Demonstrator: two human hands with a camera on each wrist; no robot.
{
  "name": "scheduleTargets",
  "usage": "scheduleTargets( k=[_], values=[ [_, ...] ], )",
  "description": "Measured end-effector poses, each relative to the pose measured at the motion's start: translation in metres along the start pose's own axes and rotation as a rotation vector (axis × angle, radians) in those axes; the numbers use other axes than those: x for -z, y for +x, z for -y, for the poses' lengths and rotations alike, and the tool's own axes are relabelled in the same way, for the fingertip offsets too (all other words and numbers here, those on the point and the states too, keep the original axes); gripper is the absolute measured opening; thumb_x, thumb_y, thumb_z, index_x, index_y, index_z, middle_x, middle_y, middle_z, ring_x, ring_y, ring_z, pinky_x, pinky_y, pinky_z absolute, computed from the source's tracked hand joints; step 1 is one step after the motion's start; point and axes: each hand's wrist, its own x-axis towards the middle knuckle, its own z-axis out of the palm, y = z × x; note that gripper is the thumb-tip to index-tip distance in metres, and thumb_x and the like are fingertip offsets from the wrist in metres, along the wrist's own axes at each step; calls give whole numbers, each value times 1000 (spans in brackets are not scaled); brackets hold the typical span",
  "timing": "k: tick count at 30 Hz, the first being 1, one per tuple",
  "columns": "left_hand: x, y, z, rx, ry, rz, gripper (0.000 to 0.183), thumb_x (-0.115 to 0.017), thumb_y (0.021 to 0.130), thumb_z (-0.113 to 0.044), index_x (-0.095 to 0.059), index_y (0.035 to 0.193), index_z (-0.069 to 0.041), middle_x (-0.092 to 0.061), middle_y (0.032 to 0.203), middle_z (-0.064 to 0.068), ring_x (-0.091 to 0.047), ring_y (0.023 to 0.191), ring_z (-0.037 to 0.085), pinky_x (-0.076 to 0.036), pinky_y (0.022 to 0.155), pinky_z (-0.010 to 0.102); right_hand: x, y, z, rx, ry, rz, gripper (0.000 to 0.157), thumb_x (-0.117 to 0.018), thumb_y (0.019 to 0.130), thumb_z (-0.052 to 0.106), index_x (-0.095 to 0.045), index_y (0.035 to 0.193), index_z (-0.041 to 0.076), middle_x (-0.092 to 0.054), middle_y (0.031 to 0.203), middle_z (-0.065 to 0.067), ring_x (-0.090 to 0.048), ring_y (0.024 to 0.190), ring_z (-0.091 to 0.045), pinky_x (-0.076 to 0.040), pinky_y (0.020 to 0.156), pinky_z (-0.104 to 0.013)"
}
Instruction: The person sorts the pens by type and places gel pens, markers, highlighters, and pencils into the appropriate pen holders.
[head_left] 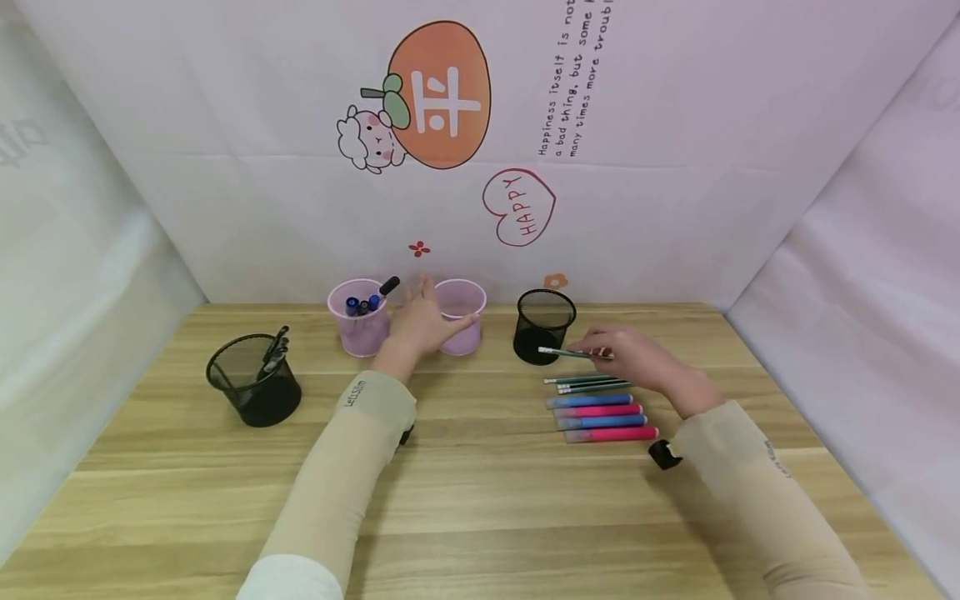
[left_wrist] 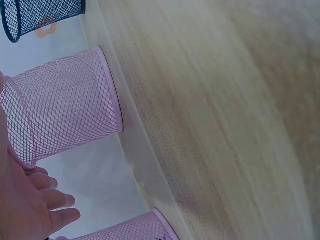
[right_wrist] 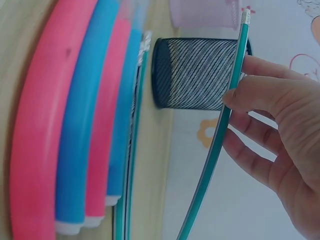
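Observation:
My right hand (head_left: 626, 354) pinches a green pencil (right_wrist: 220, 130) between thumb and fingers, its white-ended tip near the right black mesh cup (head_left: 542, 343). That cup stands upright. Several more green pencils (head_left: 592, 385) lie on the table below this hand. My left hand (head_left: 422, 321) is at the right pink mesh cup (left_wrist: 65, 105), thumb across its front and the fingers fairly straight beside its rim. Whether it bears on the rim is hard to tell. Another pink mesh cup (head_left: 363, 336), left of this hand, holds blue-ended and black pens (head_left: 363, 305).
Pink and blue markers (head_left: 607, 418) lie in a row on the wooden table (head_left: 480, 517), nearer than the pencils. At the left, a black mesh cup (head_left: 270, 404) holds black pens (head_left: 276, 352). A printed white cloth (head_left: 637, 225) hangs behind the table.

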Motion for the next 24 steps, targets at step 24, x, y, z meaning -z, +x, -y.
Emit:
scheduleTargets(
  k=[24],
  values=[
    [1, -1, -3, -4, 39, -2, 121, -59, 88, -76, -6, 162, 4, -4, 170, 21, -5, 154, 42, -19, 121, 60, 23, 36, 31, -108, 389, -156, 35, -64, 92, -13, -71, 125, -4, -67, 103, -12, -61, 95, -14, -59, 85, -34]
  ],
)
